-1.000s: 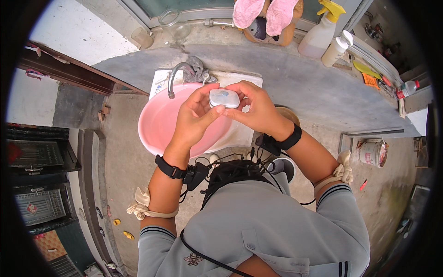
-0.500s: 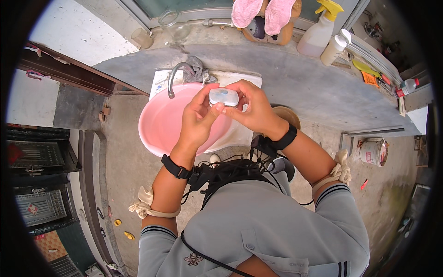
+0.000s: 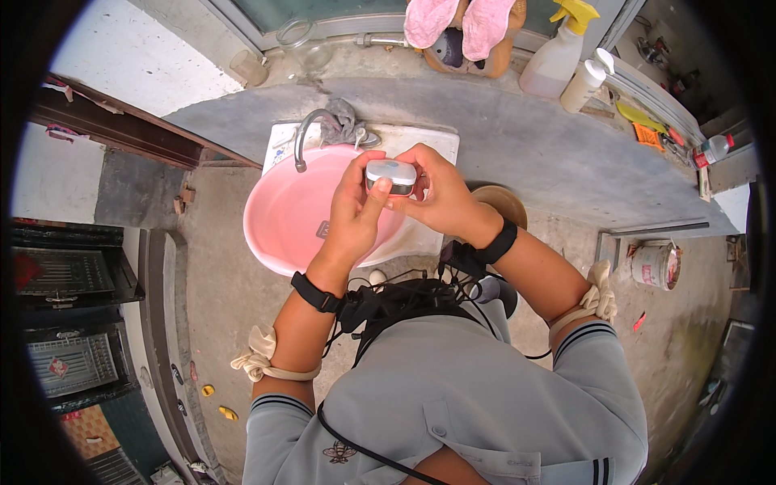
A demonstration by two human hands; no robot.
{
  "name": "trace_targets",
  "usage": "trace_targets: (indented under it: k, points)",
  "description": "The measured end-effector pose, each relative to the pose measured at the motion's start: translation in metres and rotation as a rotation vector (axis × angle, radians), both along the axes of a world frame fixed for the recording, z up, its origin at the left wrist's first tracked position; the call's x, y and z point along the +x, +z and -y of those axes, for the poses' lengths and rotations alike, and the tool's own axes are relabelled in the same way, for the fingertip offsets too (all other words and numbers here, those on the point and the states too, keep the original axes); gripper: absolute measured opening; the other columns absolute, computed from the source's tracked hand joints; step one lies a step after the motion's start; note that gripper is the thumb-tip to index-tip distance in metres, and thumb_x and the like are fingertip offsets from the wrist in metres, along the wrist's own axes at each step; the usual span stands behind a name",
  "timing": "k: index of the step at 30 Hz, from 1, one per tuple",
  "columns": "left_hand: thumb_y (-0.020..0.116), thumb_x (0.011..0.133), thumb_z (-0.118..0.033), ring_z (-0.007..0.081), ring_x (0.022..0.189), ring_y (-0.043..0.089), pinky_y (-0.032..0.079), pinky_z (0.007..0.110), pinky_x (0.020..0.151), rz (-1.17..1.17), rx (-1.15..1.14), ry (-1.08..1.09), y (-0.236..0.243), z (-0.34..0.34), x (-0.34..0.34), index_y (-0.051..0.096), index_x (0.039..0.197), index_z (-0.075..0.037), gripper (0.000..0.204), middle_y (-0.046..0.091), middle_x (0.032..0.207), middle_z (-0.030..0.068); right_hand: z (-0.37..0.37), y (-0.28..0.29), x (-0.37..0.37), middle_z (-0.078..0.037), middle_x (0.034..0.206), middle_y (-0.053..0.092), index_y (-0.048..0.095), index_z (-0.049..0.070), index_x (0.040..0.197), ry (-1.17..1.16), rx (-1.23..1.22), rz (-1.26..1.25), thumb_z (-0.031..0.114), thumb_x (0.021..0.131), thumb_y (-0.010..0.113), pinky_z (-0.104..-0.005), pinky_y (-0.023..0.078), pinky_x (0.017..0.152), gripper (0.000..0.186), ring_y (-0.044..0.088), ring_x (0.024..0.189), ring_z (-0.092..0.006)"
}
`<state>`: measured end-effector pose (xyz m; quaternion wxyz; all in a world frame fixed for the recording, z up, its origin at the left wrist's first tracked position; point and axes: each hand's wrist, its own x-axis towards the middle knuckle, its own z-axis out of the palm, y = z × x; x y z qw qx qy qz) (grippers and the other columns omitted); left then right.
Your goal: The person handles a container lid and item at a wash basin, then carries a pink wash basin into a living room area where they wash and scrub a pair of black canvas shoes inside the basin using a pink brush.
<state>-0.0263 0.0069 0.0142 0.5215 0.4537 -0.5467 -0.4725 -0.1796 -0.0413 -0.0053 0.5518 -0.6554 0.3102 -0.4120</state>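
Note:
Between both hands, over the right side of a pink basin (image 3: 271, 206), is a small rounded case (image 3: 391, 170) with a whitish top and a dark lower side. My left hand (image 3: 358, 198) grips its left end, the thumb against the near side. My right hand (image 3: 436, 187) holds the right end with bent fingers, partly hidden behind it. What the case contains, if anything, does not show. The basin sits on a white sink (image 3: 432, 145), below a curved metal faucet (image 3: 303, 141). A dark square mark (image 3: 323, 229) shows inside the basin.
A grey cloth (image 3: 343, 121) lies behind the faucet. On the ledge stand a glass jar (image 3: 303, 44), pink shoes (image 3: 431, 20), a spray bottle (image 3: 554, 65) and a pump bottle (image 3: 584, 86). A brown round container (image 3: 505, 202) is right of the sink; a bucket (image 3: 653, 265) stands farther right.
The case has tilted, so its dark lower side now faces me where the pale top showed more. My left hand has shifted slightly right, uncovering the dark mark in the basin.

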Motion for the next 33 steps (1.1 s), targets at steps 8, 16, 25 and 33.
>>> trace_targets:
  k: [8,16,25,33]
  points:
    - [0.049,0.096,-0.027,0.0106,0.089,0.053,0.044,0.025,0.08,0.062,0.071,0.031,0.008,0.004,0.008,0.046,0.116,-0.001,0.033,0.058,0.096,0.005,-0.005,0.008,0.004,-0.013,0.092,0.055,0.052,0.001,0.104,-0.034,-0.112,-0.076,0.02,0.064,0.081,-0.0334,0.047,0.069,0.052,0.056,0.08,-0.0237]
    - [0.058,0.092,-0.032,0.0048,0.07,0.051,0.043,0.021,0.062,-0.146,0.219,0.113,0.007,0.009,0.016,0.061,0.098,-0.003,0.03,0.059,0.08,-0.0004,-0.006,0.013,-0.003,-0.015,0.1,0.056,0.048,0.001,0.113,-0.006,-0.231,-0.248,0.02,0.062,0.081,-0.0364,0.046,0.079,0.064,0.057,0.091,-0.0292]
    - [0.055,0.092,-0.035,0.0107,0.072,0.059,0.052,0.026,0.067,-0.153,0.344,0.241,0.009,0.008,0.018,0.063,0.093,0.004,0.039,0.063,0.083,0.006,-0.005,0.005,0.001,0.0,0.085,0.054,0.047,0.004,0.112,0.079,-0.079,-0.127,0.014,0.064,0.083,-0.0207,0.042,0.055,0.062,0.05,0.068,-0.0051]
    - [0.054,0.094,-0.028,0.01,0.073,0.058,0.051,0.026,0.066,-0.157,0.352,0.267,0.004,0.005,0.022,0.062,0.096,0.003,0.032,0.063,0.084,0.0059,-0.002,-0.004,0.007,-0.011,0.104,0.06,0.042,0.004,0.128,0.162,0.032,-0.084,0.017,0.066,0.08,-0.0306,0.048,0.078,0.075,0.059,0.088,-0.0205]
